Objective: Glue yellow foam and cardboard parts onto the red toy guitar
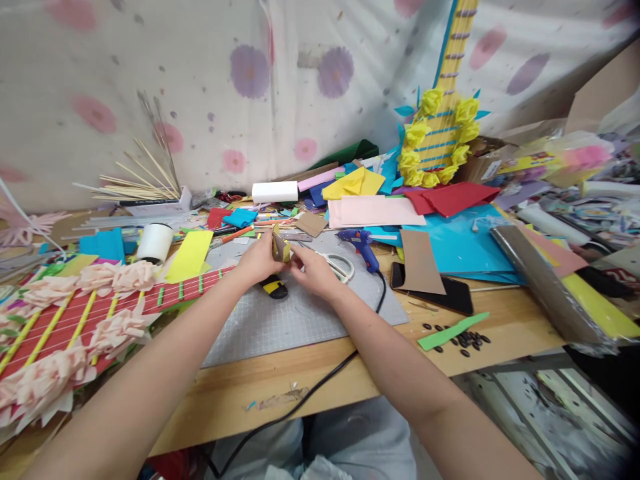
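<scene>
Over the grey cutting mat (260, 333), my left hand (261, 260) grips a small folded piece of olive-yellow and brown card (281, 248). My right hand (314, 272) has its fingers closed at the card's right edge, where the fingertips are partly hidden. Below my left hand lies a yellow and black cutter (275, 288), partly covered by the hand. White-handled scissors (343, 268) rest on the mat just beyond my right hand. A blue hot glue gun (364, 248) lies further right, its black cord running toward the table's front edge.
A red paper guitar with pale pink flowers (100, 313) covers the left side. A yellow paper guitar (440, 133) stands at the back. On the right are a phone (450, 293), brown card (423, 260), a green strip (453, 331) and dark beads (465, 353).
</scene>
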